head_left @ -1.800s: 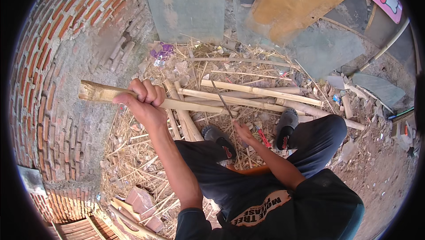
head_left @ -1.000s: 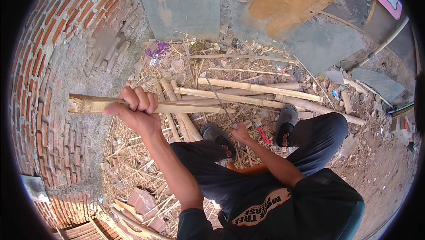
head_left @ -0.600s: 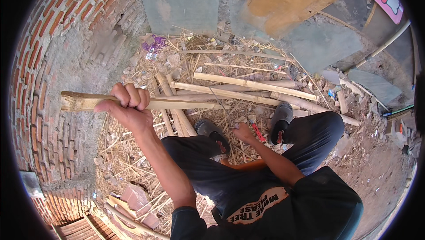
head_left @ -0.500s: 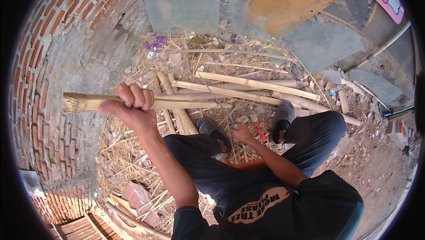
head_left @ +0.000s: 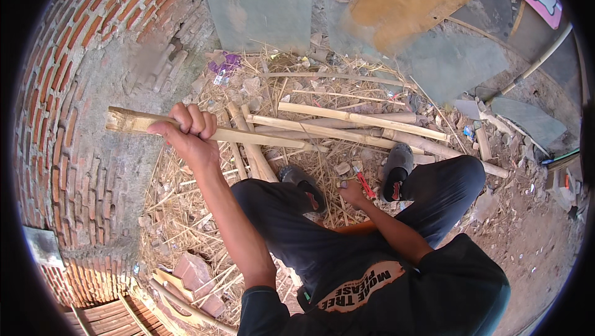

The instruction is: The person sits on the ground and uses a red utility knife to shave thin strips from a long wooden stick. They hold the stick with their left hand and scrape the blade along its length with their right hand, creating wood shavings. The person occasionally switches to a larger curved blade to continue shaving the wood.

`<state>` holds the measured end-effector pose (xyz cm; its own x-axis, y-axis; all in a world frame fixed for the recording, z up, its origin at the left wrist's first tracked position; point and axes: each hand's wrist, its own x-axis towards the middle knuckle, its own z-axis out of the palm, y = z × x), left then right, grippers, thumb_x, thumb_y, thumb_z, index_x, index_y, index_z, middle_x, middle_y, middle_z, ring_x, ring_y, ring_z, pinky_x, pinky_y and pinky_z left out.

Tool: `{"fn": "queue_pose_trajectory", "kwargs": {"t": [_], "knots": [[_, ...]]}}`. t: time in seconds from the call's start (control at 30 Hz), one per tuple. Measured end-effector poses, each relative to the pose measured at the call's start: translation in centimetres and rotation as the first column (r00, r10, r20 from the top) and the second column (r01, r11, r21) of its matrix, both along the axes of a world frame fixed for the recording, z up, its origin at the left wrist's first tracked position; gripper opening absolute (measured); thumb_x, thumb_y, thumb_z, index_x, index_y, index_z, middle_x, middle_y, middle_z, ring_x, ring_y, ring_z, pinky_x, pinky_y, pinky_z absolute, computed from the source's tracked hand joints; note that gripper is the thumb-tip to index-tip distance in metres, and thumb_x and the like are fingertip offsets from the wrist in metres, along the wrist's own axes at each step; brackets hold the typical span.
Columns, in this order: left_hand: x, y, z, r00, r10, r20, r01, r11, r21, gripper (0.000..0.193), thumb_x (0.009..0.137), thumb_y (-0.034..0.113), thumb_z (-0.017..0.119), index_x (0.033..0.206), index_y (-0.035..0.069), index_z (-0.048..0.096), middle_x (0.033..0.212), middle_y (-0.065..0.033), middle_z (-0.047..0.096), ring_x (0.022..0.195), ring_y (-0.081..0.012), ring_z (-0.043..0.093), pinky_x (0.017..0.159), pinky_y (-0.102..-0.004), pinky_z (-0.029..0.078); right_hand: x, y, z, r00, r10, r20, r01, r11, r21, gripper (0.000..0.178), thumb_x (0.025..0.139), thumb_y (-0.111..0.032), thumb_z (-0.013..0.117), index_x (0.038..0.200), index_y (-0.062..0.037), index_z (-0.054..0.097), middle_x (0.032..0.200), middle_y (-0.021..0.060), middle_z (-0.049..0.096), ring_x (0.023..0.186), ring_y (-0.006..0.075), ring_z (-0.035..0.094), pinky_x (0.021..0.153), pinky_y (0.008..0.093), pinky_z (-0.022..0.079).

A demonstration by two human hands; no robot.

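My left hand (head_left: 193,130) is closed around a split bamboo piece (head_left: 263,140), held out on the left above the ground. Its rough, thick end sticks out past the thumb, and its narrower end slants down to the right. My right hand (head_left: 353,193) is low between my knees, fingers curled round the handle of a long thin knife. Only a small pale bit shows at the fist; the blade cannot be made out now. A red-handled tool (head_left: 365,185) lies on the ground just beside that hand.
Several bamboo lengths (head_left: 365,119) lie across the litter beyond my shoes (head_left: 396,161). A brick wall (head_left: 74,168) rises on the left. Grey sheets (head_left: 257,7) and a tan board (head_left: 409,1) lean at the back. Straw and rubble cover the ground.
My right hand has dropped a little and moved right; the thin blade, seen earlier reaching up to the bamboo, no longer shows. The bamboo in my left hand has tilted, far end lower.
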<state>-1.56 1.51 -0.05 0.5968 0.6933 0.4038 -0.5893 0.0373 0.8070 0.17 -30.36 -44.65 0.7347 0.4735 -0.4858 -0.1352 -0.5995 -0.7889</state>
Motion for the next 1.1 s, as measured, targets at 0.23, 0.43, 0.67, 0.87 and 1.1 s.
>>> {"fn": "queue_pose_trajectory", "kwargs": {"t": [0.23,0.43,0.67,0.87,1.1], "knots": [[0.6,0.1,-0.1,0.962,-0.27,0.046,0.269,0.963,0.015,0.077,0.095,0.091,0.037,0.071,0.019,0.026,0.059,0.0075,0.02,0.05,-0.0084,0.012,0.047,-0.0292,0.017,-2.2,-2.2,-8.6,0.922,-0.181,-0.343,0.191,0.982,-0.003,0.018,0.08,-0.013,0.067,0.08,0.0046,0.071,0.069,0.0246,0.069,0.056,0.0355,0.068,0.059,0.0461,0.056],[1.3,-2.4,0.5,0.976,-0.219,-0.015,0.219,0.969,0.111,0.077,0.096,0.09,0.038,0.072,0.018,0.026,0.06,0.0074,0.02,0.051,-0.0084,0.012,0.048,-0.0297,0.015,0.1,-4.0,-9.8,0.932,-0.054,-0.357,0.115,0.981,0.154,0.019,0.085,-0.015,0.067,0.074,-0.0008,0.063,0.062,0.011,0.064,0.046,0.0245,0.06,0.045,0.0409,0.044],[0.8,-1.2,0.7,1.0,0.007,0.002,-0.007,1.0,0.01,0.076,0.097,0.089,0.038,0.072,0.018,0.027,0.059,0.0068,0.021,0.05,-0.0081,0.012,0.046,-0.0284,0.014,0.3,-3.7,-6.7,0.957,0.039,-0.286,-0.057,0.997,-0.058,0.041,0.09,-0.036,0.072,0.09,0.0048,0.073,0.076,0.0182,0.072,0.066,0.0303,0.071,0.062,0.0436,0.055],[-2.3,-2.7,5.9,0.995,0.003,0.101,-0.008,0.998,0.056,0.075,0.097,0.088,0.043,0.072,0.019,0.028,0.056,0.0066,0.021,0.047,-0.0071,0.012,0.042,-0.0274,0.013,0.5,-2.3,-3.9,0.901,0.252,-0.353,-0.35,0.903,-0.249,0.064,0.088,-0.052,0.077,0.112,0.0066,0.08,0.113,0.0291,0.078,0.105,0.0374,0.079,0.087,0.0468,0.062],[-10.0,-1.6,12.9,0.934,-0.287,0.211,0.221,0.931,0.289,0.068,0.103,0.075,0.057,0.073,0.019,0.031,0.056,0.0056,0.026,0.044,-0.0073,0.019,0.039,-0.0258,0.021,1.7,-4.4,-5.8,0.991,0.129,0.038,-0.075,0.765,-0.64,0.053,0.095,-0.044,0.078,0.132,-0.0053,0.073,0.157,0.0239,0.056,0.125,0.0394,0.072,0.105,0.0554,0.057]]}}
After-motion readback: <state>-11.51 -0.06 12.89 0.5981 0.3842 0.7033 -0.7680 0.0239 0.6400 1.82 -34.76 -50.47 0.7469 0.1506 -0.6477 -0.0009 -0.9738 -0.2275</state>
